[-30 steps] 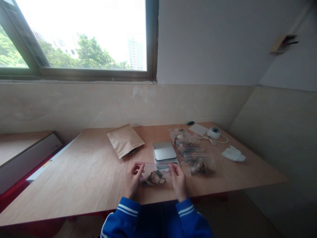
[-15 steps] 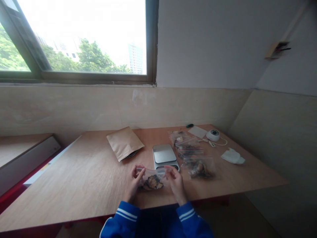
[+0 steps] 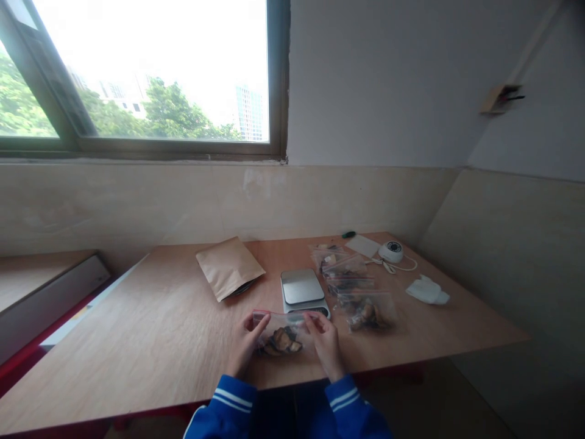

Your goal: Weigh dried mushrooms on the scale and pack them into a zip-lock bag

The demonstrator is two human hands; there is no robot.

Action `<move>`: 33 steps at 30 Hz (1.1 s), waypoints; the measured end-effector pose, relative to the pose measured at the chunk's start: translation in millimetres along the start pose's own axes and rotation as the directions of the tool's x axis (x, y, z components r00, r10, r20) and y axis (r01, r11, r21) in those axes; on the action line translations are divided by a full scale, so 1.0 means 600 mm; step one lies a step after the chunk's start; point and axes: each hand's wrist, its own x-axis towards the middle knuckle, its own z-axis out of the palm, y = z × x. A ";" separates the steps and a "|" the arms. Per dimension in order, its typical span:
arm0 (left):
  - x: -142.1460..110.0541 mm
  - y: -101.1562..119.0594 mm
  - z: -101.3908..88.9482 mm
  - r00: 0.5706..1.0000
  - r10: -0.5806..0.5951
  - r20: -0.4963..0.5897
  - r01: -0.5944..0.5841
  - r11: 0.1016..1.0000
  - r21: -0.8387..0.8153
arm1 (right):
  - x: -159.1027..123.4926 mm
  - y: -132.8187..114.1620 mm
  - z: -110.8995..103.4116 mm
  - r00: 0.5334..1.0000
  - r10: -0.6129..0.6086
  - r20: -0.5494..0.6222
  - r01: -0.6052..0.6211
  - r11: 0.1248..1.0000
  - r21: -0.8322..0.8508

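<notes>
A clear zip bag (image 3: pixel 282 339) with dark-edged, brownish dried slices inside is stretched between my two hands near the table's front edge. My left hand (image 3: pixel 247 336) pinches its top left corner between thumb and fingers. At the top right corner, my right hand (image 3: pixel 323 338) grips the zip strip the same way. Just behind the bag stands a kitchen scale (image 3: pixel 302 288) with a bare silver plate; the bag and fingers cover part of its front panel.
A brown paper pouch (image 3: pixel 230 268) lies left of the scale. Several filled zip bags (image 3: pixel 368 311) lie to its right. Farther right are a white dome camera (image 3: pixel 391 250) with a cable, a crumpled white tissue (image 3: pixel 428 290) and a green object (image 3: pixel 348 235) by the wall.
The bag's top edge looks straighter and flatter between my hands, and the slices show more plainly. My hands stay at its two corners. The view has shifted slightly.
</notes>
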 end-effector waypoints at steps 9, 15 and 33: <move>0.001 0.001 0.000 0.999 -0.041 -0.012 0.041 0.999 -0.033 | -0.005 -0.007 0.001 1.000 -0.020 -0.024 0.019 0.999 -0.042; -0.002 0.007 0.002 0.999 -0.037 0.009 0.038 0.999 -0.025 | -0.008 -0.012 0.003 0.999 0.011 0.052 -0.011 1.000 0.004; -0.002 -0.012 -0.001 0.993 -0.090 0.076 0.086 0.995 0.047 | -0.011 -0.028 0.011 0.989 -0.079 0.123 0.090 0.992 -0.085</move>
